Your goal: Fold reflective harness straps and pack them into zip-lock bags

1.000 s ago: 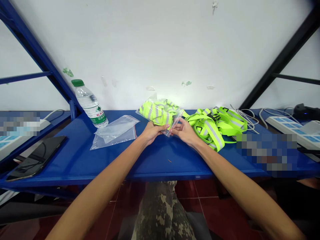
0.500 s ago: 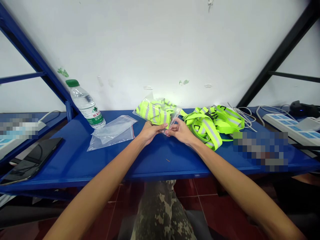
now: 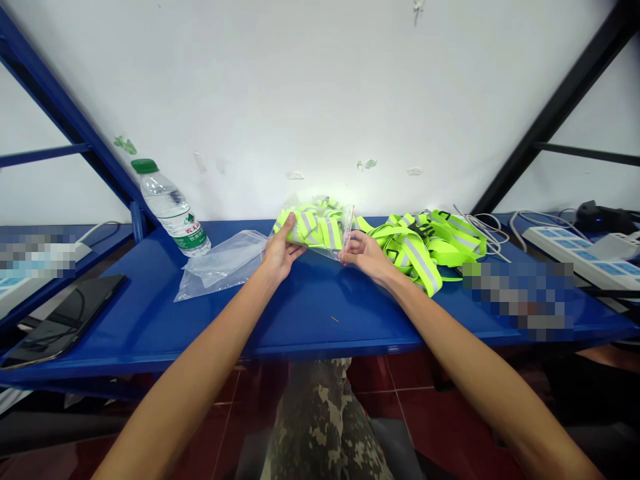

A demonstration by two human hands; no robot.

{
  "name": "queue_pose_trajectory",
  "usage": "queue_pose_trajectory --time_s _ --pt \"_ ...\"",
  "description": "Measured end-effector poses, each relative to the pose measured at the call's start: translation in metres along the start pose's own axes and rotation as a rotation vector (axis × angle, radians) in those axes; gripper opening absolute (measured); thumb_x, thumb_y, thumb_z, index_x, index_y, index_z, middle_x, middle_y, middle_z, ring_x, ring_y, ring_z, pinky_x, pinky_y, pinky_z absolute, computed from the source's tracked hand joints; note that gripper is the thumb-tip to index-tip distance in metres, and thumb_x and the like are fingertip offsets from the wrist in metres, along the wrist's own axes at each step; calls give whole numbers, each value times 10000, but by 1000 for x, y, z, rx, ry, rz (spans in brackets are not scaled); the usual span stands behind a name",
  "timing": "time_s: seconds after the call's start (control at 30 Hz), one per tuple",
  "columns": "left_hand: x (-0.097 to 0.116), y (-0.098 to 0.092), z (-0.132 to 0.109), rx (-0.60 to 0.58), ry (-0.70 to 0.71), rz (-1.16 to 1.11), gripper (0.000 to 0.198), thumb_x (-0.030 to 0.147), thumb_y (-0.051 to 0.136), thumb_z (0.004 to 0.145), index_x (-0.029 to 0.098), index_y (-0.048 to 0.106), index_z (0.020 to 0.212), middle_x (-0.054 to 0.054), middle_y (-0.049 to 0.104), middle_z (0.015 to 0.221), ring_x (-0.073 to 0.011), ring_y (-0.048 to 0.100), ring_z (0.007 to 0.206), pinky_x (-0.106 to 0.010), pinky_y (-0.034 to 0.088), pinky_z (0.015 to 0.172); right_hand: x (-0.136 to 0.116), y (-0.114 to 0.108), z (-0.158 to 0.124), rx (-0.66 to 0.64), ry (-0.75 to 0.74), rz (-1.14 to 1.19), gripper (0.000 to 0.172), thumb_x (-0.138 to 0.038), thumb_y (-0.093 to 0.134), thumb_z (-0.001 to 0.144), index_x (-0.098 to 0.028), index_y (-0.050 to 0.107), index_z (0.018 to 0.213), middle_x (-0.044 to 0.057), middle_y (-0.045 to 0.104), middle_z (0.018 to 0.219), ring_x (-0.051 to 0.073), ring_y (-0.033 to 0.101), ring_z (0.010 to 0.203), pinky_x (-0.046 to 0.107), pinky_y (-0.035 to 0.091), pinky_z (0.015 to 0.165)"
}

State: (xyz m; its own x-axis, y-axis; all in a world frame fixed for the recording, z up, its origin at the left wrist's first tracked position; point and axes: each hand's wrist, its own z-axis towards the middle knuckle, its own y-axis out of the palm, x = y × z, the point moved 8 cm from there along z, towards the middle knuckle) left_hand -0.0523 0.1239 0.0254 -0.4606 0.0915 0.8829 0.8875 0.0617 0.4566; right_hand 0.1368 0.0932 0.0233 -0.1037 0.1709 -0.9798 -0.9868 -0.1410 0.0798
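Note:
A clear zip bag stuffed with folded neon-yellow reflective straps (image 3: 317,227) lies near the back of the blue shelf (image 3: 310,313). My left hand (image 3: 279,250) grips the bag's left end, thumb on top. My right hand (image 3: 361,252) pinches the bag's right edge by its red-lined zip strip, fingers closed. A loose heap of the same neon reflective straps (image 3: 425,243) lies just right of my right hand. A small stack of empty clear zip bags (image 3: 225,263) lies just left of my left hand.
A water bottle with a green cap (image 3: 170,208) leans at the back left. A dark tablet (image 3: 60,320) rests on the far left. White cables (image 3: 483,227) and a power strip (image 3: 580,257) sit at the right. Blue and black frame struts rise on both sides.
The filled bag has swung round to lie more across the shelf. My left hand slid from the zip edge to the bag's left end; my right hand stays pinching the zip edge.

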Motion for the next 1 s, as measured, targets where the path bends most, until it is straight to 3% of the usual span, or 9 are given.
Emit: queue_pose_trajectory --time_s 0.17,0.27,0.33,0.47,0.57,0.67,0.83,1.0 --pt "6 -4 -4 92 68 33 620 516 826 645 217 610 1143 -81 719 1118 -221 700 948 -299 557 760 -4 -9 -1 105 24 32 410 -244 842 519 -200 573 825 -56 613 691 120 595 605 253 507 542" --pt "2 5 -8 34 87 50 664 478 860 610 220 571 1149 -66 723 1054 -200 708 843 -324 567 745 -8 -6 -4 143 32 193 370 -374 820 619 -204 618 878 5 685 861 162 653 739 292 557 604" --pt "-3 12 -12 -8 92 70 688 463 878 587 224 556 1147 -58 721 1024 -192 702 789 -352 575 732 -9 0 -5 141 31 284 436 -457 803 659 -205 628 969 50 716 985 208 685 869 334 586 687" --pt "-13 28 -18 -142 38 165 614 475 870 590 204 615 1079 -72 718 1019 -205 694 824 -353 573 737 -6 -1 -4 212 7 288 584 -463 854 601 -179 637 1063 99 720 1124 244 697 980 365 584 831" --pt "-1 26 -17 -102 162 267 634 519 854 591 190 636 1088 -71 726 945 -210 685 823 -302 546 709 -3 -8 -3 248 -6 236 591 -450 873 570 -153 666 1038 109 731 1099 255 700 983 377 577 858" --pt "10 24 -14 -65 301 372 606 633 765 647 163 669 1017 -65 722 870 -198 666 787 -271 511 691 -3 -6 -3 182 -22 170 565 -428 883 552 -154 692 1007 81 750 1015 258 702 960 386 575 864" --pt "-6 19 -6 -63 233 463 549 690 705 670 160 689 811 -59 712 820 -208 635 804 -269 471 716 -5 5 -3 24 -36 -24 470 -458 831 626 -173 707 978 43 750 967 263 688 979 404 548 903" --pt "7 18 -12 16 474 594 432 608 568 846 189 665 811 -37 688 836 -204 595 835 -257 423 747 -25 -8 -7 204 -183 -378 563 -455 794 671 -175 639 1135 83 692 1176 272 624 1111 414 479 998"
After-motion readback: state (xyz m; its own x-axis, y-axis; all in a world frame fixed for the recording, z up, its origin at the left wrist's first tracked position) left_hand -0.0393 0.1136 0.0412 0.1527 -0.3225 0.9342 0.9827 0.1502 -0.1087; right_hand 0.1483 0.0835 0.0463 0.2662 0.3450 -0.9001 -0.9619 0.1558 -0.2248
